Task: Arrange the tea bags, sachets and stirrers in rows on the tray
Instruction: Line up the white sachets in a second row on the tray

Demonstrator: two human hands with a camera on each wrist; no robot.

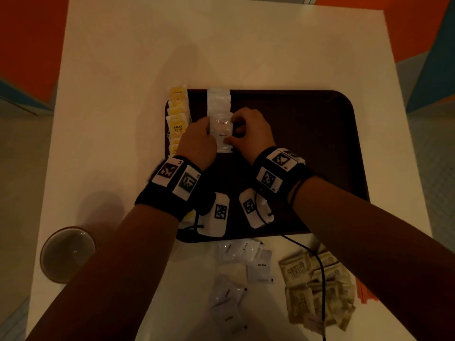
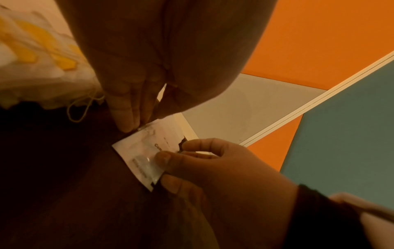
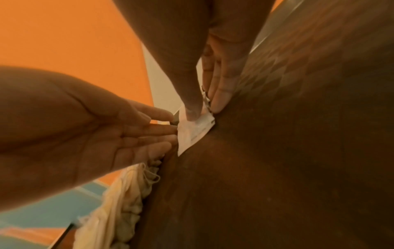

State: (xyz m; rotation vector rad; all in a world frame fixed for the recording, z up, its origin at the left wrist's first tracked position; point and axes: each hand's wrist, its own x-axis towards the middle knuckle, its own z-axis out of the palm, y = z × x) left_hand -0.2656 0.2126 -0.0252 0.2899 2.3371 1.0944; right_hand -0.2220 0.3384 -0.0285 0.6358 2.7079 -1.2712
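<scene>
— Two hands on one sachet (image 1: 222, 136)?
— Yes. Left hand (image 1: 197, 141) presses straight fingers (image 3: 157, 129) against its edge; right hand (image 1: 251, 134) pinches the other edge, thumb on top. It lies on the tray (image 1: 307, 134), beside the tea bags (image 1: 177, 114).

tea bags (image 1: 177, 116): yellow row, tray's left edge
coffee sachet (image 1: 223, 136): white, flat, ending my second row
tray (image 1: 307, 143): dark brown

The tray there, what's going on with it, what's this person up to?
A person is laying out drink supplies on a dark tray. Both hands, left hand and right hand, are squaring up a white coffee sachet at the near end of a white sachet row, beside a finished row of yellow tea bags. Loose white sachets, brown sachets and stirrers wait on the table.
</scene>
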